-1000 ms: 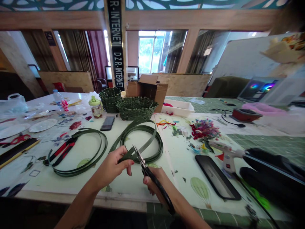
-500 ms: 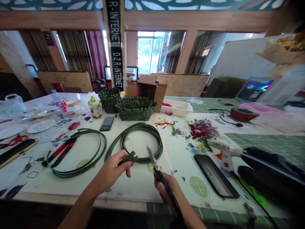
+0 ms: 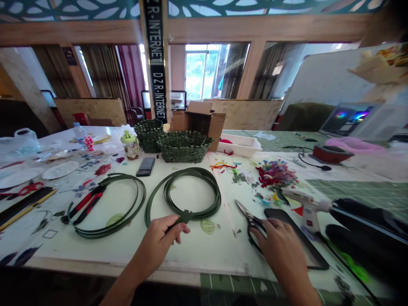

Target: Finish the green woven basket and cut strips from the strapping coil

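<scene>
The left hand is grasping a green strip at the front of a coil lying on the table. The right hand is resting over the scissors beside a black tray, its grip unclear. Two woven baskets are sitting beyond.

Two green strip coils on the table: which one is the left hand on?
The right coil, below the baskets: the left hand pinches its near edge. The other coil surrounds the red pliers and is untouched.
</scene>
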{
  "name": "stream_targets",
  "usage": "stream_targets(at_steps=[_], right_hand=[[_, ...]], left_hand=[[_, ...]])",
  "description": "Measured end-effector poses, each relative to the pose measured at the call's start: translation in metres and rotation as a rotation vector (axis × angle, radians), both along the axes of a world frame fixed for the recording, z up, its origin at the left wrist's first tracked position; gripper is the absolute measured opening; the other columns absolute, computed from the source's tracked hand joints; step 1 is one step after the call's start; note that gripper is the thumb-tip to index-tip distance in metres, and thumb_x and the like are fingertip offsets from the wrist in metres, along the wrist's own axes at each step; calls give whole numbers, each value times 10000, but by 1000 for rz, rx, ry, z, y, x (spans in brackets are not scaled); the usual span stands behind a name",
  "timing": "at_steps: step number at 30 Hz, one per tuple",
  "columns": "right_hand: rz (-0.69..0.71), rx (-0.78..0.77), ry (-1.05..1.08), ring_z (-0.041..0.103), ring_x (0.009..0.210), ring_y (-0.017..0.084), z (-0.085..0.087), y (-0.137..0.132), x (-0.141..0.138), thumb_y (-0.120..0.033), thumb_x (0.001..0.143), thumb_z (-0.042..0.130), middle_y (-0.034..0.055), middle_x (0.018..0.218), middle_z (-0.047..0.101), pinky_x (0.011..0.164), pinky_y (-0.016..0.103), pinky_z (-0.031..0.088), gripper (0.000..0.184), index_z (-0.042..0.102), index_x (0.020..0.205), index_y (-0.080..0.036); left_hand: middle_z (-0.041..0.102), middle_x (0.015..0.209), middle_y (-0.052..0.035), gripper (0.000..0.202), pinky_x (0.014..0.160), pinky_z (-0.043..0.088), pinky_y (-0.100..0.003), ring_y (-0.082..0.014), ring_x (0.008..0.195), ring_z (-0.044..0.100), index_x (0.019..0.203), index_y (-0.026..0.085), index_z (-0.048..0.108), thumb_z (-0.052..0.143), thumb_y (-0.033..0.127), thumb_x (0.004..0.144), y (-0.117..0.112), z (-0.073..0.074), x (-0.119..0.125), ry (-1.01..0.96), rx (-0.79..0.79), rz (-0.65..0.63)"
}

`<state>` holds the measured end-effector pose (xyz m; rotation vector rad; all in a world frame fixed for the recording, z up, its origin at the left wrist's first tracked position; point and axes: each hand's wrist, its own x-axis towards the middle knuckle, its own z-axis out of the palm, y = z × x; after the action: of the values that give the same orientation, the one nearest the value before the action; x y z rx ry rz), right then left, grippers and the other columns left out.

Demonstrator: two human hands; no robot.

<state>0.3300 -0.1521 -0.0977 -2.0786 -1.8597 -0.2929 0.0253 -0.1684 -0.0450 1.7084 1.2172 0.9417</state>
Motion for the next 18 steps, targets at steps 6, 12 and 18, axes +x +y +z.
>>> stream_targets(at_steps=[6, 12, 18], right_hand=[[755, -157, 900, 615, 789, 201, 17, -25, -108, -428, 781, 622, 81, 968, 667, 652, 298, 508, 392, 599, 1101, -203], [696, -140, 1137, 533, 563, 116, 11, -22, -155, -319, 802, 588, 8, 650, 617, 483, 202, 428, 178, 645, 786, -152], [694, -90, 1329, 587, 542, 135, 7, -23, -151, -351, 811, 591, 22, 637, 645, 519, 234, 494, 219, 679, 775, -153]], left_hand=[[672, 826, -59, 241, 704, 484, -272, -180, 769, 599, 844, 180, 713, 554, 361, 826, -8, -11, 26, -234, 80, 79], [539, 1275, -80, 231, 933, 450, -340, -248, 1143, 508, 949, 208, 710, 577, 340, 814, -15, -26, 33, -440, 14, 112], [672, 1034, -60, 228, 870, 474, -306, -202, 979, 587, 952, 218, 702, 605, 358, 802, -18, -30, 23, -533, -16, 239]])
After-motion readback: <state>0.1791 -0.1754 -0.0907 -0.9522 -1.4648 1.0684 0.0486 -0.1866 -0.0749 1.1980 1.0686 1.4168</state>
